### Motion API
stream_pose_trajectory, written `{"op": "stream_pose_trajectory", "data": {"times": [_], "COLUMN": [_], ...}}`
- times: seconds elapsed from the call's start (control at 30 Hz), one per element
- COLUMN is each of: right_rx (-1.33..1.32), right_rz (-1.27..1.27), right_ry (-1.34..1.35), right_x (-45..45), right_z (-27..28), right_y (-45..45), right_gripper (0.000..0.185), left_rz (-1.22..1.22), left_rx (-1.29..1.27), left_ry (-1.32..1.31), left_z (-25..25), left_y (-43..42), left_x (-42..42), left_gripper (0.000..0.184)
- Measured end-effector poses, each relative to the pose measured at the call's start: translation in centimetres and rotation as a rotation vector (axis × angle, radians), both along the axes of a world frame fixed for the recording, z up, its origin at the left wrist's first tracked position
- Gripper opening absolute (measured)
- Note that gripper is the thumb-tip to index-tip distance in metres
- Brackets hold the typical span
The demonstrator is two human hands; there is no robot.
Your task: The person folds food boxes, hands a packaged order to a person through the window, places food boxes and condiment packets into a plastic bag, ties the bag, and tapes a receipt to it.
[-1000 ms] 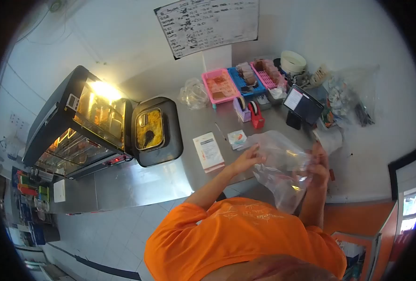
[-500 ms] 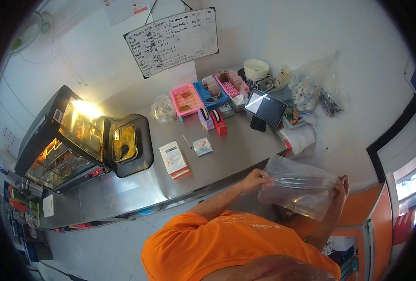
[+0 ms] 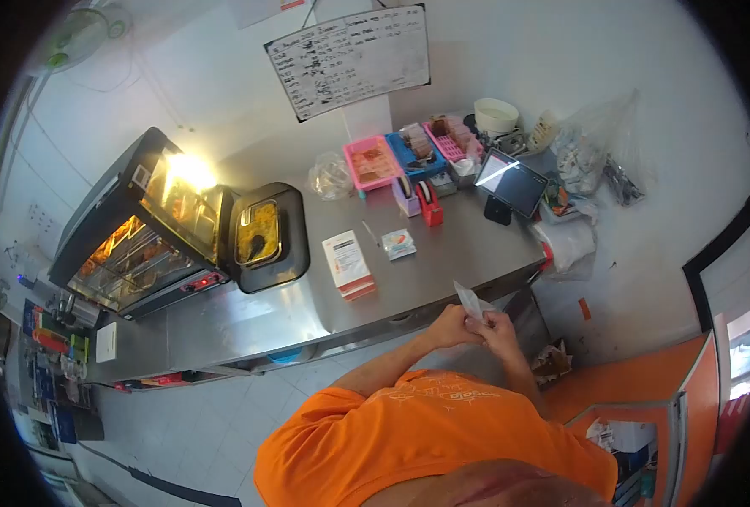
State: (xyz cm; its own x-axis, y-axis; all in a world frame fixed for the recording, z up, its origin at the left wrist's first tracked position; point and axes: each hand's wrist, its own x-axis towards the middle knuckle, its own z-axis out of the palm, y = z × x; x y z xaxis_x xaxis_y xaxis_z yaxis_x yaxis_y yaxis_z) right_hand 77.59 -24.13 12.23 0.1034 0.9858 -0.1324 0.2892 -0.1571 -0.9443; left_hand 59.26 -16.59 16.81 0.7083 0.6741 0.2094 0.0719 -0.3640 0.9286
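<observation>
Both my hands are together in front of the counter's front edge, closed on a clear plastic bag [image 3: 470, 300]. The bag is gathered into a narrow bunch, and one pale end sticks up past my fingers. My left hand [image 3: 453, 328] grips it from the left, fingers curled. Pressed against it, my right hand [image 3: 498, 333] pinches the bag from the right. The rest of the bag is hidden by my fingers. Nearest on the steel counter [image 3: 442, 275] are a stack of white and orange boxes [image 3: 346, 262] and a small white packet [image 3: 399, 244].
Tape dispensers [image 3: 428, 203], a pink basket [image 3: 372, 163], a blue basket [image 3: 415, 150] and a tablet on a stand [image 3: 512, 183] line the back. A food pan [image 3: 258, 232] stands beside a lit warming cabinet [image 3: 147, 228] at left. An orange cabinet [image 3: 628, 380] is at right.
The bag was spread wide between my separated hands; now it is gathered small. My right hand has moved left to meet my left hand. The view has shifted slightly.
</observation>
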Motion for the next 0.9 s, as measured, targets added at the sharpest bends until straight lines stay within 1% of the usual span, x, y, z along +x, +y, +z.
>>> {"op": "stream_pose_trajectory", "data": {"times": [0.03,0.1,0.13,0.17,0.2,0.23,0.27,0.3,0.33,0.37,0.4,0.47,0.5,0.53,0.6,0.63,0.7,0.77,0.83,0.87,0.9], "right_rx": [0.121,0.221,0.198,0.218,0.225,0.229,0.237,0.246,0.379,0.512,0.599,0.623,0.563,0.499,0.296,0.195,0.172,0.094,-0.009,0.195,0.473], "right_rz": [-0.088,-0.35,-0.523,-0.487,-0.446,-0.443,-0.444,-0.446,-0.449,-0.454,-0.354,-0.163,-0.079,0.004,-0.166,-0.248,-0.162,-0.079,-0.005,-0.064,-0.207], "right_ry": [-0.223,-0.633,-0.814,-0.669,-0.52,-0.586,-0.653,-0.721,-0.782,-0.838,-0.842,-0.799,-0.75,-0.699,-0.571,-0.507,-0.644,-0.781,-0.93,-0.932,-0.815], "right_x": [0.5,3.7,5.2,5.7,5.2,3.7,1.7,-0.4,-4.1,-8.6,-12.4,-17.3,-19.2,-20.6,-20.5,-20.4,-21.3,-21.8,-20.2,-21.3,-22.4], "right_z": [-1.8,1.8,7.7,7.9,7.6,7.0,6.2,6.0,7.7,10.0,11.5,10.8,8.0,6.7,6.1,6.1,5.8,4.9,4.7,9.4,13.5], "right_y": [0.3,0.1,0.3,1.1,1.4,2.3,3.4,4.1,3.8,3.1,2.6,1.7,1.7,1.2,0.8,0.5,-0.6,-2.1,-1.4,-1.6,-2.6], "right_gripper": [0.027,0.035,0.041,0.041,0.04,0.036,0.033,0.031,0.032,0.034,0.041,0.047,0.045,0.044,0.038,0.035,0.027,0.023,0.021,0.018,0.016], "left_rz": [-0.036,0.332,0.628,0.592,0.616,0.641,0.724,0.753,0.782,0.759,0.733,0.516,0.403,0.413,0.423,0.476,0.574,0.623,0.709,0.808,0.904], "left_rx": [0.01,-0.107,-0.325,-0.188,-0.155,-0.122,-0.183,-0.188,-0.192,-0.138,-0.084,0.114,0.21,0.278,0.426,0.397,0.336,0.234,0.272,0.344,0.412], "left_ry": [0.008,0.066,0.055,0.034,0.01,-0.013,-0.051,-0.089,-0.127,-0.157,-0.185,-0.096,-0.052,0.098,0.388,0.462,0.622,0.789,0.404,0.246,0.087], "left_z": [0.9,0.1,0.1,-2.5,-3.8,-4.5,-5.1,-4.2,-3.3,0.6,2.9,2.8,2.5,2.2,1.7,0.5,-3.9,-7.0,-8.9,-2.3,6.5], "left_y": [0.2,3.5,5.4,6.6,6.4,6.0,5.9,5.3,4.7,2.6,1.1,-1.2,-2.1,-2.7,-3.2,-3.2,-2.7,-1.2,3.7,3.7,1.5], "left_x": [-2.6,-10.5,-15.2,-17.7,-19.3,-20.8,-21.9,-22.4,-22.8,-22.7,-22.6,-22.2,-22.5,-23.1,-24.0,-25.0,-28.7,-31.6,-33.8,-33.3,-32.8], "left_gripper": [0.015,0.011,0.007,0.006,0.005,0.004,0.003,0.006,0.01,0.013,0.017,0.01,0.007,0.004,0.02,0.025,0.035,0.034,0.033,0.031,0.028]}}
